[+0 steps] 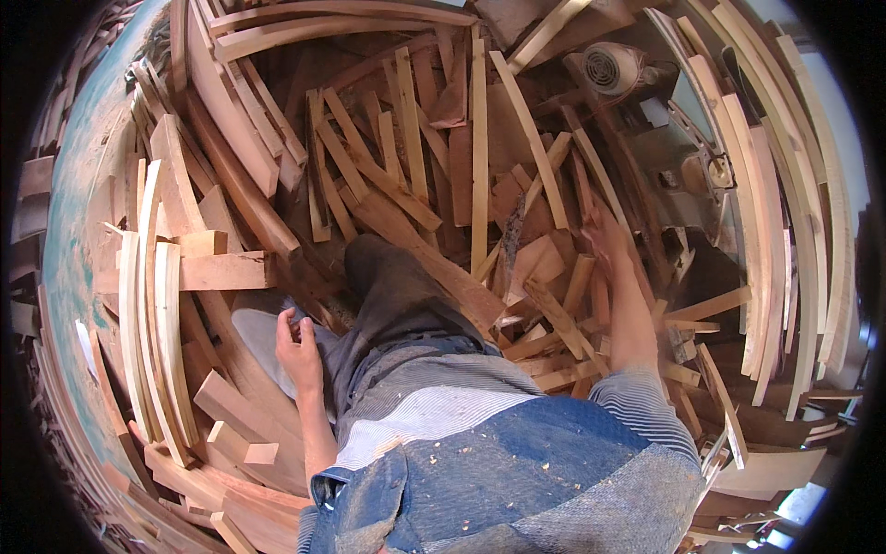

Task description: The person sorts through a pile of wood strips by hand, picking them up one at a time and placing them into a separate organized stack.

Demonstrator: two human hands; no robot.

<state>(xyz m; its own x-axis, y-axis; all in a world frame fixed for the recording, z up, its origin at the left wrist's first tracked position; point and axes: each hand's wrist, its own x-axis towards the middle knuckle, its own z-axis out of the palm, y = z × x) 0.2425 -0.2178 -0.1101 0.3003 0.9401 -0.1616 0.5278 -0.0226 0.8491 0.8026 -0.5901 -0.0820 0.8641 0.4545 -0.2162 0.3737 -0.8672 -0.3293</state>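
My left hand is raised beside my bent leg, its fingers loosely curled apart from the thumb and nothing visible in them. Over on the right, my right hand reaches down to the heap of wood, fingers stretched out. It is at the lower end of a narrow reddish wood strip; whether it touches the strip I cannot tell. Close by it lean a long pale wood strip and another upright strip. Short wood offcuts lie jumbled below the hand.
A motor with a round vented cover sits at the far right by dusty machinery. Long curved strips stand along the right side. At left, pale strips rest against wooden blocks. A wide plank crosses beside my knee.
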